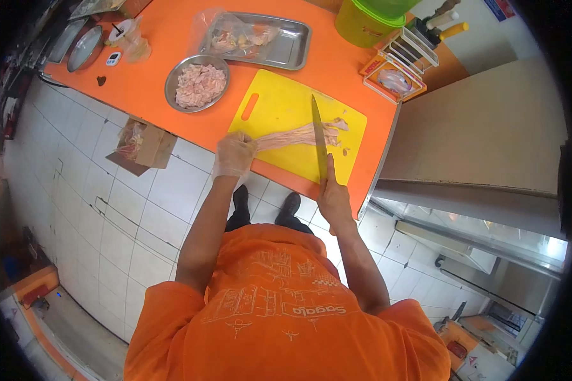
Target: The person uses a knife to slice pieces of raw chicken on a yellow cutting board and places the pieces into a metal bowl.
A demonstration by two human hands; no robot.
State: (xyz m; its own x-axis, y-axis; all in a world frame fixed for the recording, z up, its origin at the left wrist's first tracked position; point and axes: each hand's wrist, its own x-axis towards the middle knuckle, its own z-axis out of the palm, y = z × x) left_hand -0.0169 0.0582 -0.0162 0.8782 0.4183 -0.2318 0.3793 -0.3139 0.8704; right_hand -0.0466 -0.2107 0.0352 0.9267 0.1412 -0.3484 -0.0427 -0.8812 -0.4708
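Observation:
My left hand (235, 153), in a clear plastic glove, grips the left end of several long pale strips of raw meat or skin (286, 136). They stretch across a yellow cutting board (281, 105) with a handle slot. In my bare right hand (335, 197) is the handle of a long kitchen knife (319, 133). Its blade lies across the strips near their right end, tip pointing away from me. Small scraps rest on the board right of the blade. Beyond the board's left corner stands a round metal bowl (170, 85) of cut raw pieces.
A steel tray (295, 45) at the back holds bagged raw meat. A green bucket (362, 24) and a knife rack (412, 52) stand at the back right. A white timer (114, 58) lies far left. Below the table's left edge sits an open cardboard box (155, 146).

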